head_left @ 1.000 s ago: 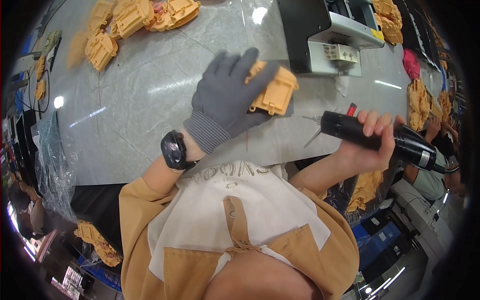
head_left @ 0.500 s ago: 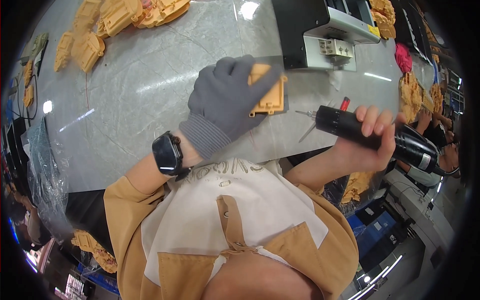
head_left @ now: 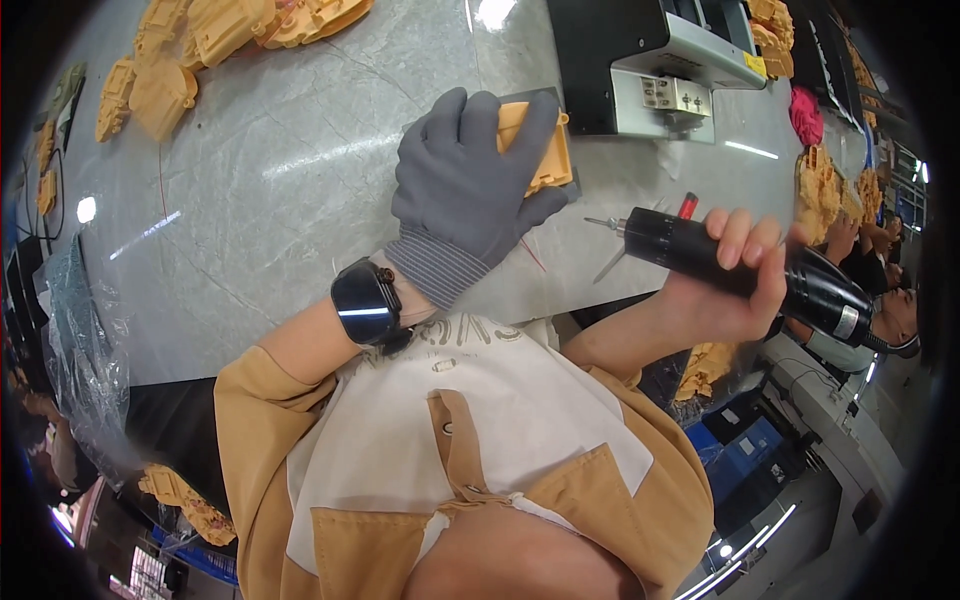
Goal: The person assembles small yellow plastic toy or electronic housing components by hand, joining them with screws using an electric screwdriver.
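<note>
My left hand (head_left: 462, 172), in a grey knitted glove, lies over an orange-yellow plastic housing (head_left: 552, 168) on the table, its thumb and fingers closed around the left part. Much of that piece is hidden by the glove. A thin dark plate shows beneath its right edge. In my bare right hand (head_left: 738, 290) is a black electric screwdriver (head_left: 680, 246), held roughly level with its bit pointing left. The bit tip is in the air, apart from the housing, a little below and right of it. A thin red wire (head_left: 533, 255) shows below the glove.
Just beyond the housing stands a black and silver machine (head_left: 640, 75). More yellow housings (head_left: 165, 95) lie in a group at the far left. A red-handled tool (head_left: 688, 206) rests behind the screwdriver. Clear plastic wrap (head_left: 85, 350) hangs at the left edge; people sit at the far right.
My left hand has shifted away from me with the housing, which looks slightly turned and more covered. The screwdriver has moved only a little to the left.
</note>
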A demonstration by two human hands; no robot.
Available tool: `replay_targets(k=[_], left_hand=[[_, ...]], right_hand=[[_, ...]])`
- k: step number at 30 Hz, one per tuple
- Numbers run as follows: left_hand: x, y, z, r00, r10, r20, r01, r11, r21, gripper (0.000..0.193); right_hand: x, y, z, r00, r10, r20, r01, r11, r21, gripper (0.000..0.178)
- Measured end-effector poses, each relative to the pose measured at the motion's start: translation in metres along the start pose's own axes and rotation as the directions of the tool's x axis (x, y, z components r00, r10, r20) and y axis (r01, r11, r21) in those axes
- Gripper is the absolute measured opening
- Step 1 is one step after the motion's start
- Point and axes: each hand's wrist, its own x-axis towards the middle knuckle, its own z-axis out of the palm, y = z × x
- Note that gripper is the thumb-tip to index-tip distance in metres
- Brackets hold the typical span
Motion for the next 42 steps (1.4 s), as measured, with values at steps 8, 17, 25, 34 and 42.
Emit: replay_targets(k=[8,17,25,34,42], left_hand=[[0.018,-0.019,-0.008,0.981,0.115,0.158,-0.096,0.988,-0.12,0.084],[0.009,-0.014,-0.024,0.981,0.196,-0.007,-0.196,0.98,-0.029,0.079],[-0.007,-0.031,-0.034,0.925,0.224,-0.305,-0.328,0.877,-0.352,0.054],[-0.023,-0.011,-0.058,0.949,0.275,-0.157,-0.313,0.741,-0.594,0.023],[-0.038,-0.024,-0.05,0.998,-0.043,-0.035,-0.017,0.36,-0.933,0.018]], right_hand=[[0.003,0.003,0.012,0.996,0.019,0.084,-0.021,0.999,0.025,0.036],[-0.01,-0.012,0.009,0.992,-0.031,0.121,0.026,0.999,0.046,0.037],[-0.011,-0.019,0.023,0.978,0.004,0.207,-0.052,0.973,0.227,0.037],[-0.01,-0.004,0.047,0.914,0.143,0.381,-0.244,0.942,0.231,0.044],[-0.015,-0.008,0.063,0.974,-0.011,0.227,-0.088,0.902,0.423,0.024]])
